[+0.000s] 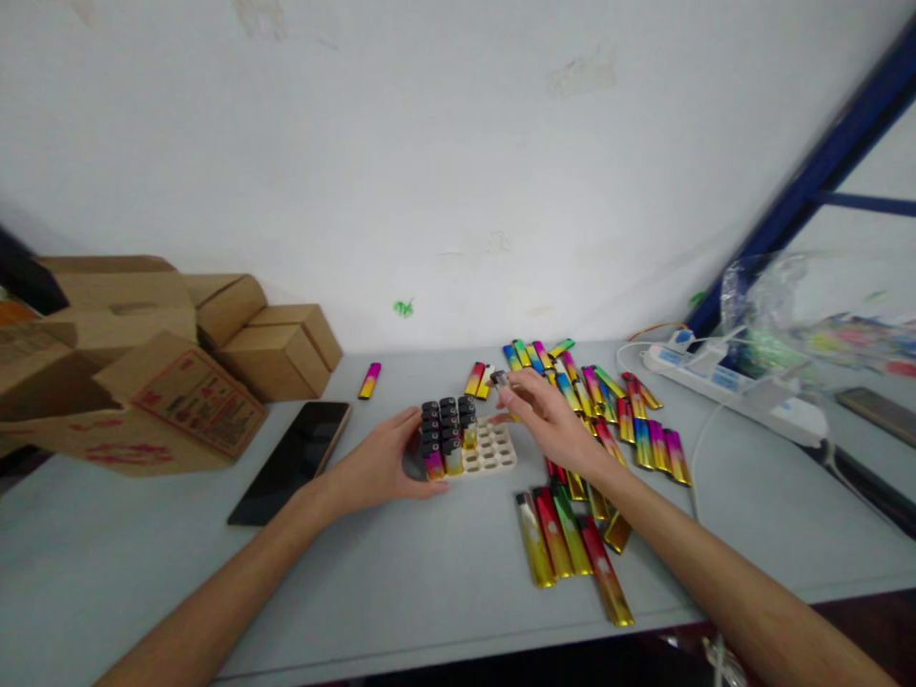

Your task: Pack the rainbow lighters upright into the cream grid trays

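A white tray (505,456) with rows of holes stands on the table, its left part filled with upright lighters (448,429) that show black tops. My left hand (390,460) grips the tray's left side, thumb along the front edge and fingers behind. Over the tray's right part, where the holes are bare, my right hand (548,420) pinches a lighter (499,381) between thumb and fingers. Its lower end is partly hidden by the hand. Many shiny multicoloured lighters (569,534) lie loose to the right, some under my right forearm.
A single lighter (370,381) lies behind the tray. On the left are a dark phone (297,458) and cardboard boxes (186,401). A white power strip (737,393) with cables and a clear plastic bag (780,296) are at the right. The wall closes off the back.
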Demonstrator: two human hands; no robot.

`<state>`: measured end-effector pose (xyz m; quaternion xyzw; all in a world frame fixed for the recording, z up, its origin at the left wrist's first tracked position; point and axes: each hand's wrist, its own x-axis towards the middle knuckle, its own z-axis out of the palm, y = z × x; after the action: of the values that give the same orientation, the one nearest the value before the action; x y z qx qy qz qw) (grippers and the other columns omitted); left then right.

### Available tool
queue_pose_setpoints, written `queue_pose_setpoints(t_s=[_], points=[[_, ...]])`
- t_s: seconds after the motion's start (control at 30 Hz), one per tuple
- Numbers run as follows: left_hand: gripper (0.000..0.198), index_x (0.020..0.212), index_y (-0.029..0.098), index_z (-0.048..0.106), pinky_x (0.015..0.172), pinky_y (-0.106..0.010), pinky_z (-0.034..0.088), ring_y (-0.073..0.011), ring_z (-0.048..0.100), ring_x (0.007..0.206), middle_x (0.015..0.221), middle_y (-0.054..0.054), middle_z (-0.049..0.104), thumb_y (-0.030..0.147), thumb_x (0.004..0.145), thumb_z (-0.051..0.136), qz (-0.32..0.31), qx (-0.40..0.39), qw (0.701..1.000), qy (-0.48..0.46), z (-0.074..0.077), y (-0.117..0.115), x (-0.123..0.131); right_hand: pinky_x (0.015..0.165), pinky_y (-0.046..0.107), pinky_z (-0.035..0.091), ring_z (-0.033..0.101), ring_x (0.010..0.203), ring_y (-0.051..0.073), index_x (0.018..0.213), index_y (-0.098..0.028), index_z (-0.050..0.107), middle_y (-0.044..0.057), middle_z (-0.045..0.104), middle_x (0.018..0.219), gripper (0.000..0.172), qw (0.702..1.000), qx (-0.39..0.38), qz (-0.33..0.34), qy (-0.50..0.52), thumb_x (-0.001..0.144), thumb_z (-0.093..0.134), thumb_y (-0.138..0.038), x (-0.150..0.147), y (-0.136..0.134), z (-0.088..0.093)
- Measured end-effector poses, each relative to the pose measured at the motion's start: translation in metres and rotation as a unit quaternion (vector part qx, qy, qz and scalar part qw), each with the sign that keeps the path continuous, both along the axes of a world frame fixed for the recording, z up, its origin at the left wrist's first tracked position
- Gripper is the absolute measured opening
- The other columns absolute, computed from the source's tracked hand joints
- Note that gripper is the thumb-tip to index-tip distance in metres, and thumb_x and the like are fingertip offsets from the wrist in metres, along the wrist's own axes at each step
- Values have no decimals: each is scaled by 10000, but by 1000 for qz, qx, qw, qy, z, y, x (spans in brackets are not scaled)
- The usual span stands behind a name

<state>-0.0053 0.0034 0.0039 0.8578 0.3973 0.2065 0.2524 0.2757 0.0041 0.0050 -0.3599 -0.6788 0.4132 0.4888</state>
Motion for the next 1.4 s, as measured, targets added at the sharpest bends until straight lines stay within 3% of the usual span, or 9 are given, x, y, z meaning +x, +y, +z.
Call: queue_pose_setpoints(t_s=[0.2, 0.5, 0.8, 1.03, 1.13, 1.2, 1.27, 1.33, 1.4], points=[[696, 1306, 210, 657, 1086, -440, 559, -334, 677, 1220, 1299, -95, 714, 467, 711, 910, 8, 8, 1000, 4, -1, -1, 0, 806, 333, 623, 670, 872, 168, 1022, -220, 695, 31, 667, 938, 210, 999, 21, 9, -22, 963, 739, -417, 1, -5, 9], [662, 1274, 218, 648, 1089, -473, 551, -341, 666, 1221, 1264, -103, 710, 443, 711, 914, 6, 2, 1000, 0, -3, 0, -1, 703, 303, 636, 704, 697, 145, 993, -220, 637, -8, 708, 802, 327, 998, -27, 54, -37, 856, 864, -409, -4, -9, -1], [637, 1265, 215, 658, 1093, -457, 541, -334, 662, 1211, 1223, -95, 713, 458, 728, 898, 9, -2, 1000, 7, -2, -1, -1, 760, 334, 615, 723, 789, 180, 1036, -212, 676, 49, 725, 930, 294, 975, 132, 44, -171, 978, 744, -493, -3, -13, 7], [586, 1217, 220, 664, 1082, -446, 546, -323, 672, 1176, 1179, -82, 712, 425, 721, 900, 12, -4, 1000, 12, -2, -1, -2, 665, 308, 600, 710, 727, 174, 1041, -243, 558, 14, 737, 879, 399, 991, 52, 29, -116, 904, 824, -507, -19, -18, -3], [603, 1235, 212, 666, 1064, -436, 557, -322, 680, 1166, 1201, -88, 716, 428, 722, 897, 15, -5, 1000, 9, -1, -2, -1, 658, 314, 595, 702, 722, 179, 1007, -233, 576, 23, 729, 857, 362, 991, 67, 5, -113, 944, 772, -530, -14, -14, 2], [617, 1237, 205, 666, 1059, -438, 560, -329, 682, 1164, 1207, -95, 716, 442, 718, 900, 17, -7, 1000, 11, 0, -1, -1, 781, 363, 621, 730, 839, 206, 1037, -216, 629, 66, 750, 934, 283, 983, 105, -44, -144, 1061, 604, -498, -7, -7, 5], [625, 1227, 200, 667, 1065, -441, 558, -330, 684, 1157, 1207, -100, 713, 451, 706, 906, 16, -3, 1000, 12, -1, -1, 0, 1022, 451, 592, 728, 1111, 247, 1177, -200, 675, 130, 758, 1162, 324, 966, 155, -66, -197, 1130, 443, -422, -1, 3, 2], [611, 1203, 192, 668, 1073, -449, 554, -328, 684, 1148, 1195, -104, 709, 448, 702, 906, 16, 3, 1000, 13, -2, -1, 0, 1231, 520, 456, 585, 1423, 274, 1391, -191, 633, 170, 642, 1481, 391, 949, 192, -43, -248, 1141, 394, -373, 1, 15, -7], [591, 1182, 184, 665, 1076, -464, 554, -332, 681, 1145, 1179, -106, 704, 445, 707, 900, 19, 4, 1000, 16, -2, -1, -1, 1306, 548, 360, 434, 1568, 279, 1525, -167, 554, 185, 488, 1656, 460, 934, 213, -12, -287, 1142, 375, -349, 0, 27, -17]])
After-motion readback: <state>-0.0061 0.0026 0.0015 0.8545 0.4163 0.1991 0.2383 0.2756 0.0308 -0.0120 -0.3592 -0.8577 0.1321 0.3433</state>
